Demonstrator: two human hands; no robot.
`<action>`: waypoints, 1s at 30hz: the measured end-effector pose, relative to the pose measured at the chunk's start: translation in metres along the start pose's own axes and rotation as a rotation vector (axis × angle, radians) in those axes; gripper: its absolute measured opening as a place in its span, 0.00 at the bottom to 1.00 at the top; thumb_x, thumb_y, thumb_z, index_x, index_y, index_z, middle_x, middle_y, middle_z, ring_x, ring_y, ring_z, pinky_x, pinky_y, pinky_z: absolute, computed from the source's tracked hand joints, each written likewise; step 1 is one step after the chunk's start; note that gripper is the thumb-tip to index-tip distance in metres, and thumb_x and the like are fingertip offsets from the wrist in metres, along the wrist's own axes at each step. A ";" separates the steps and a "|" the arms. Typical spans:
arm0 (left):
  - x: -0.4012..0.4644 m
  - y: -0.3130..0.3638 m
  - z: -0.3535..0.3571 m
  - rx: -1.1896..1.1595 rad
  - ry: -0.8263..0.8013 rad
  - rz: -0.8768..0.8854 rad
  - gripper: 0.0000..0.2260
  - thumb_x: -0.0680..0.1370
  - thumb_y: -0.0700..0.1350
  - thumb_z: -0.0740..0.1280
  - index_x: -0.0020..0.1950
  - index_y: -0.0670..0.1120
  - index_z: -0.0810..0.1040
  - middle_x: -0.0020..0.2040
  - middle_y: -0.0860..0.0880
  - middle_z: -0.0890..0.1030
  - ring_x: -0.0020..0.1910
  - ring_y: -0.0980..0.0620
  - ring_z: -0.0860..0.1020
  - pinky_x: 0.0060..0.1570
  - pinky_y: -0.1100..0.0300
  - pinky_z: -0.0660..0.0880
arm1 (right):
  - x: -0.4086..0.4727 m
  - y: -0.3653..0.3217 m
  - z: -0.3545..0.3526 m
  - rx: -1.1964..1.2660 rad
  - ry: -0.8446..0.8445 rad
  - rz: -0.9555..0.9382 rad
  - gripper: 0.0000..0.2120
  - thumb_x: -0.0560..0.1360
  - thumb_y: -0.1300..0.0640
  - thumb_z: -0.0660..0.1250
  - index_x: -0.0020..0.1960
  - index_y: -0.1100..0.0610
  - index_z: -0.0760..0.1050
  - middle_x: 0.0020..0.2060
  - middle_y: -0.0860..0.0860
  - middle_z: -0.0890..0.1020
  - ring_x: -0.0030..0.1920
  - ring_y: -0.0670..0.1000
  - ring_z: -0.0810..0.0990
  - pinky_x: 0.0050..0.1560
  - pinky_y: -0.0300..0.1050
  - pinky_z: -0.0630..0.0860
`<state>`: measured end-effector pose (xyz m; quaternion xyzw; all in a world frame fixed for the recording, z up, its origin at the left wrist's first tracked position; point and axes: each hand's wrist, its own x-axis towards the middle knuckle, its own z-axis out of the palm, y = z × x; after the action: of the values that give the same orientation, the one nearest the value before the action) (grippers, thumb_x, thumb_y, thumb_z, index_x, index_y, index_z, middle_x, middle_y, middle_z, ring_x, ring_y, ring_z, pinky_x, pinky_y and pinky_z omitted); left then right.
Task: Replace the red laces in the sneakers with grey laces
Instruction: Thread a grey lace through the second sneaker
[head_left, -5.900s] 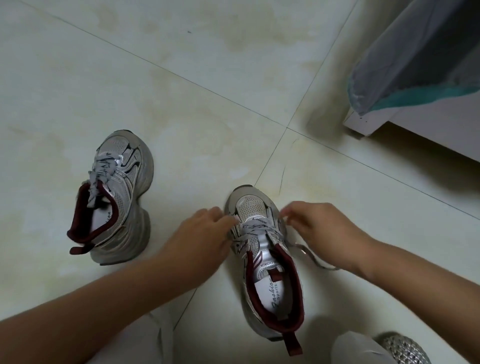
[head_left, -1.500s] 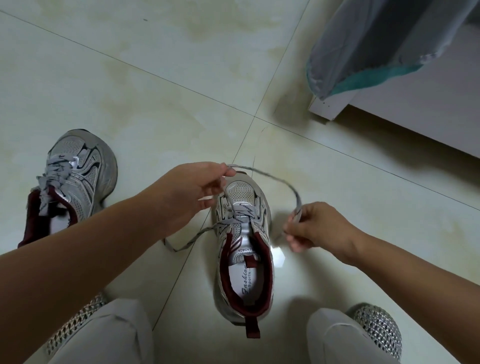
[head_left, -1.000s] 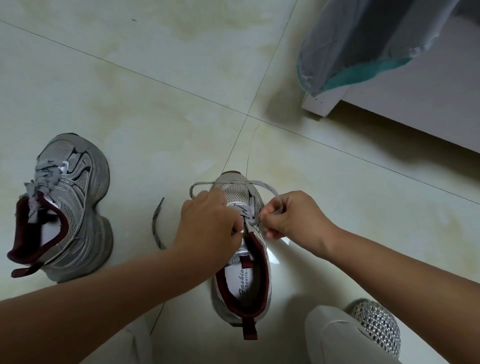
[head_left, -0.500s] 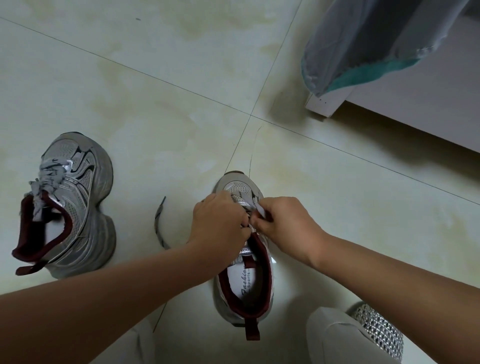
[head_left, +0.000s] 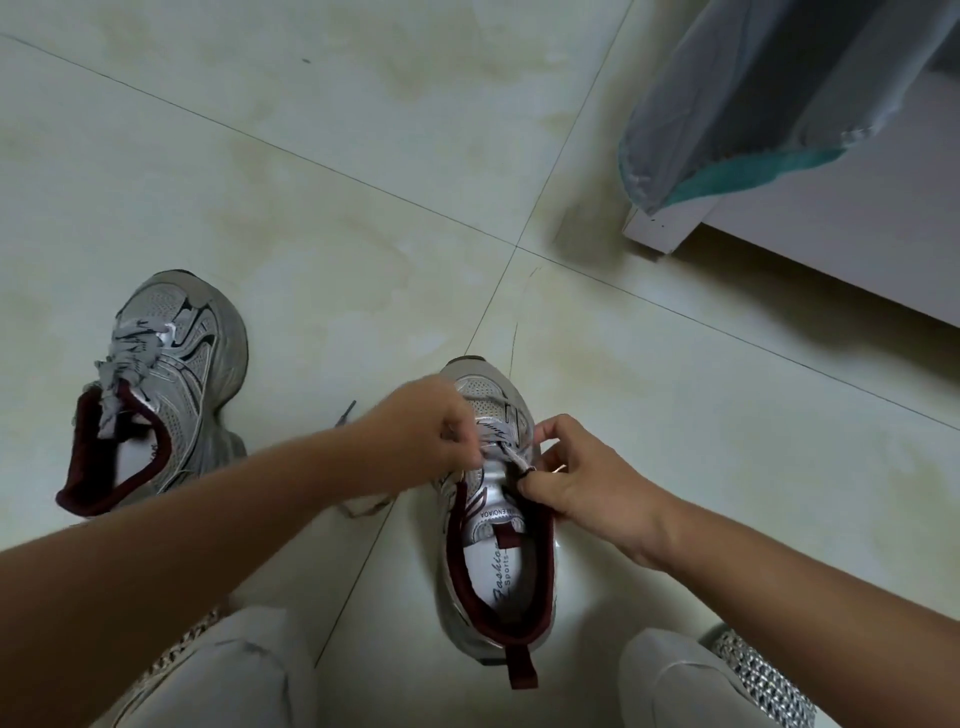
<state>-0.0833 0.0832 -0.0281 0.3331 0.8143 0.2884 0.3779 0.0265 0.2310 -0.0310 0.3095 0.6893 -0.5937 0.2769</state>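
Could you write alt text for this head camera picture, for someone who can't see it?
Seen from above, a person's left hand and right hand pinch a grey lace across a grey mesh sneaker with maroon lining on a pale tiled floor. A second matching sneaker, already laced in grey, stands to the left.

glossy tile floor (head_left: 363, 171), mesh-cloth sneaker (head_left: 480, 387)
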 end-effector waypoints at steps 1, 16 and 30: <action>-0.013 0.002 -0.013 -0.121 0.027 0.040 0.04 0.63 0.51 0.69 0.30 0.52 0.79 0.40 0.49 0.80 0.44 0.52 0.78 0.45 0.63 0.70 | -0.001 0.001 -0.001 0.003 0.009 -0.013 0.15 0.72 0.64 0.66 0.56 0.57 0.67 0.39 0.53 0.73 0.40 0.52 0.72 0.41 0.47 0.70; -0.078 -0.005 -0.045 -1.125 0.128 -0.234 0.07 0.75 0.39 0.64 0.37 0.43 0.72 0.32 0.45 0.73 0.22 0.57 0.63 0.21 0.68 0.61 | -0.006 -0.003 0.007 -0.522 0.163 -0.289 0.13 0.73 0.60 0.65 0.54 0.49 0.67 0.42 0.48 0.74 0.38 0.47 0.70 0.39 0.41 0.67; -0.030 0.011 -0.004 -0.248 0.439 -0.060 0.05 0.76 0.44 0.65 0.40 0.46 0.75 0.30 0.54 0.70 0.28 0.59 0.66 0.32 0.67 0.64 | -0.005 -0.016 0.017 -0.530 0.237 -0.456 0.11 0.77 0.56 0.62 0.36 0.57 0.72 0.34 0.48 0.71 0.38 0.50 0.70 0.42 0.45 0.67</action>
<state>-0.0685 0.0661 -0.0052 0.1894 0.8447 0.4402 0.2384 0.0178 0.2118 -0.0190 0.1322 0.8977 -0.4009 0.1263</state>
